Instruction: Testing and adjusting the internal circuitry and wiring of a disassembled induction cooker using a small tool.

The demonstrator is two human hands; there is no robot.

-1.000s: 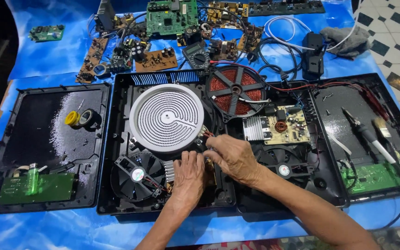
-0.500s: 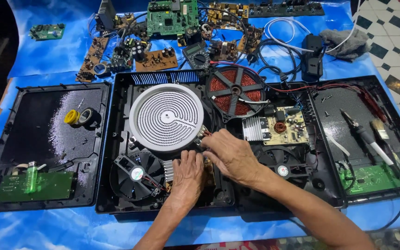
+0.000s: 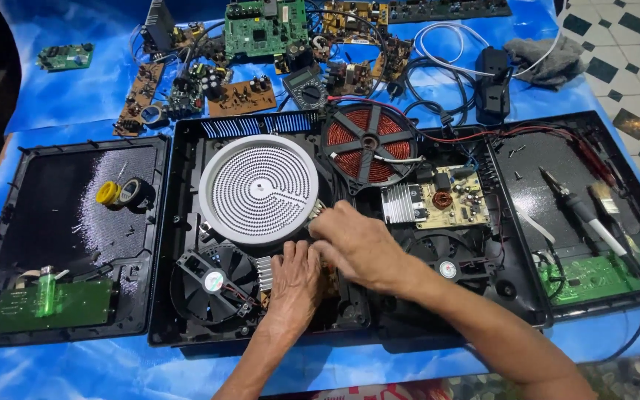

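An opened black cooktop housing (image 3: 187, 311) lies on a blue cloth. Inside it sit a round white heating disc (image 3: 259, 190), a copper coil (image 3: 368, 142), a circuit board with a heat sink (image 3: 438, 201) and two cooling fans (image 3: 212, 281). My left hand (image 3: 294, 285) rests palm down on the parts just below the white disc, beside the left fan. My right hand (image 3: 361, 244) lies over it, fingers bent at the disc's lower right edge. What the fingers pinch is hidden.
A black panel (image 3: 61, 222) at left carries tape rolls (image 3: 120, 192) and a green board. The right panel (image 3: 557, 185) holds a soldering iron (image 3: 583, 215) and a brush. Loose circuit boards (image 3: 264, 26), a multimeter (image 3: 309, 87), cables and a grey rag (image 3: 546, 59) lie behind.
My right hand has shifted slightly left toward the white disc's edge. My left hand stays in place.
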